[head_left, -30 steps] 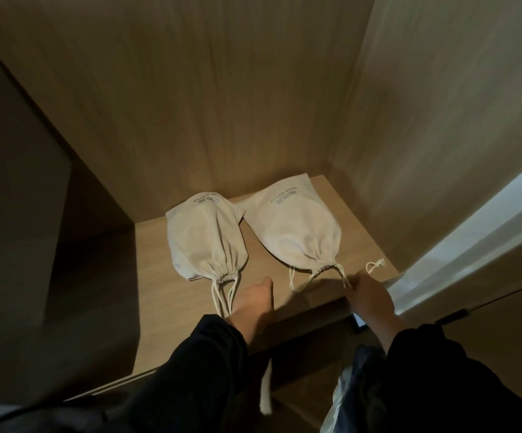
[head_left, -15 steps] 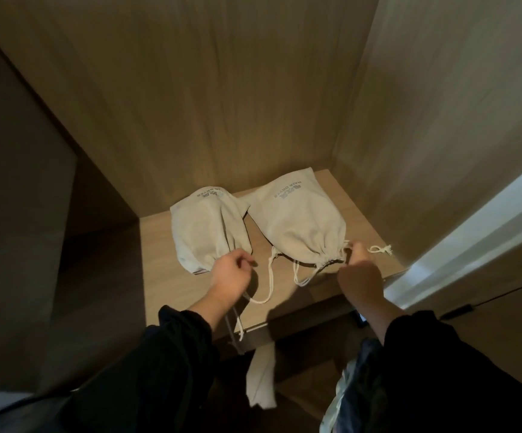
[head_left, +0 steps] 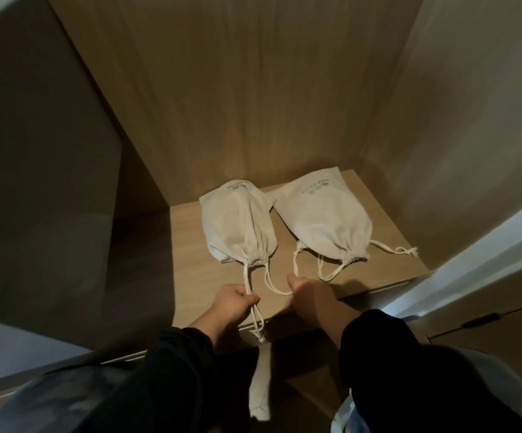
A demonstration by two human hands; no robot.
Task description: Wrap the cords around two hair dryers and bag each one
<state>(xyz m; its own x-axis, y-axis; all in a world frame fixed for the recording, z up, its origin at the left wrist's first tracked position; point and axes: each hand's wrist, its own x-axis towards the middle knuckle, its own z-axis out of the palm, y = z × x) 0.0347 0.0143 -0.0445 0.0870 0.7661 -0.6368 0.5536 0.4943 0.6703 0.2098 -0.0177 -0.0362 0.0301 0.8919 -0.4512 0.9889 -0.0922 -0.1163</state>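
Fingers of the left hand (head_left: 234, 304) clenched round the drawstring (head_left: 246, 278) of the left bag (head_left: 237, 223), at the front edge of the shelf (head_left: 197, 270), right hand (head_left: 309, 295) alongside, thumb raised, its grip impossible to tell, right bag (head_left: 328, 220) cinched beside the left, farther back on the shelf.

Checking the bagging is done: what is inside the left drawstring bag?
Its contents are hidden: the left drawstring bag is cinched shut and bulges, so something fills it. The left hand pinches its drawstring.
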